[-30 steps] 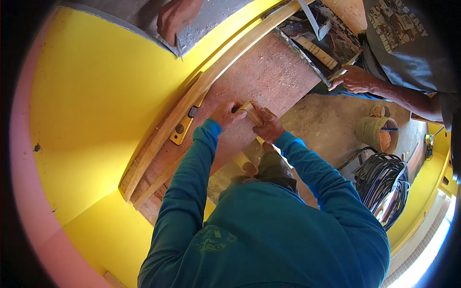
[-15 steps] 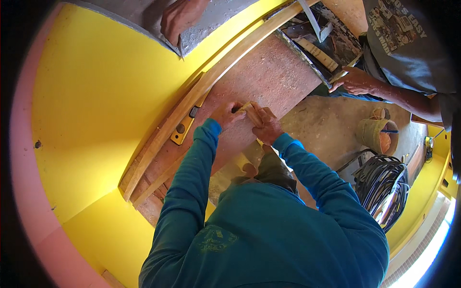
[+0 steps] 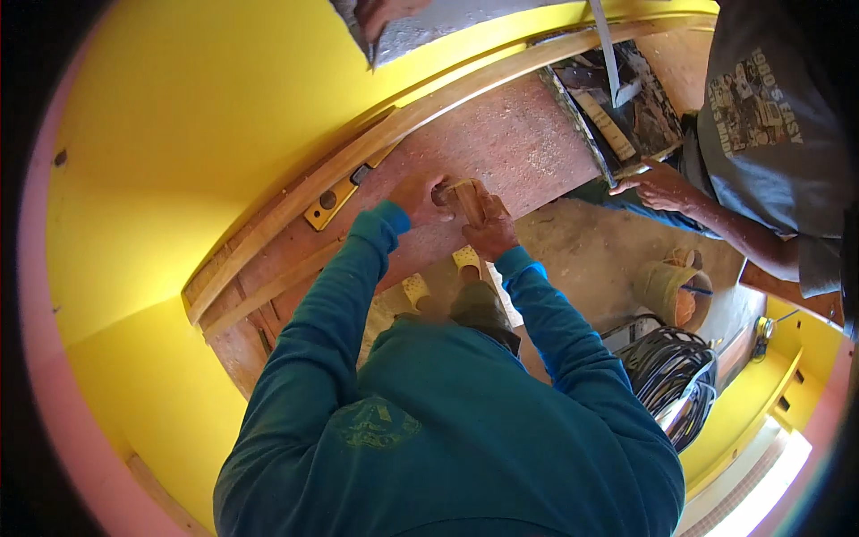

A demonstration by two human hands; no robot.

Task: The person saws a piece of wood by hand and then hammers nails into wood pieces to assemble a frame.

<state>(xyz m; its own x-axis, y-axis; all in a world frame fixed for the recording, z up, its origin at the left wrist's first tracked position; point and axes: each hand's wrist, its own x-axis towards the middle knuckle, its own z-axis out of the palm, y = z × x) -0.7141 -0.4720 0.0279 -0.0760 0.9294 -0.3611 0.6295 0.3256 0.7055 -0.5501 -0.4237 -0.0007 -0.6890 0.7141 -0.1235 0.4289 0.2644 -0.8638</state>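
In my right hand (image 3: 492, 231), the fingers are wrapped round a short wooden block (image 3: 467, 202) held above the reddish work surface. My left hand (image 3: 417, 197) is curled at the block's left end, thumb and fingers bent together; whatever lies in its shadowed grip is hidden. Left of my hands, a yellow spirit level (image 3: 329, 202) rests on the surface beside a long wooden strip (image 3: 295, 208). A second wooden strip (image 3: 277, 288) lies nearer my left forearm.
A dark tray (image 3: 586, 125) with scraps stands at the far right. Beside it, a person's hand (image 3: 664, 186) points at its edge. Another hand (image 3: 386, 13) shows beyond the yellow wall (image 3: 197, 116). A bucket (image 3: 658, 291) and coiled cable (image 3: 671, 371) sit on the floor.
The whole view has shifted, with the tray and level sitting differently in the picture. The block stays between my hands, turned slightly. The hand beyond the wall has moved mostly out of the picture.
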